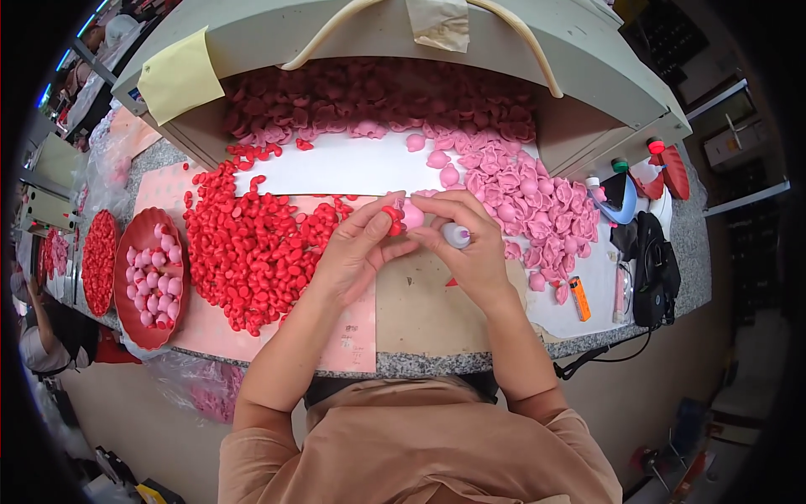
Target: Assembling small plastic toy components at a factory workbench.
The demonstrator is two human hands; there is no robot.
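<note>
My left hand (351,256) pinches a small glossy red piece (393,220) between thumb and fingers. Right beside it, touching or almost touching, is a rounded pink piece (413,215) at the fingertips of my right hand (474,252). That same hand also keeps a small translucent squeeze bottle (456,235) tucked in its grip, its purplish tip showing. A heap of loose red pieces (252,252) lies left of my hands. To the right spreads a pile of pink shell-like pieces (537,202). My fingers partly cover where the two held pieces meet.
On the left stand a red scalloped tray (128,315) of joined pink-and-red pieces and another tray heaped with red pieces (99,260). An orange lighter (579,298), a black pouch (655,269) and a blue container (620,197) sit right. A grey hood (336,38) overhangs the back.
</note>
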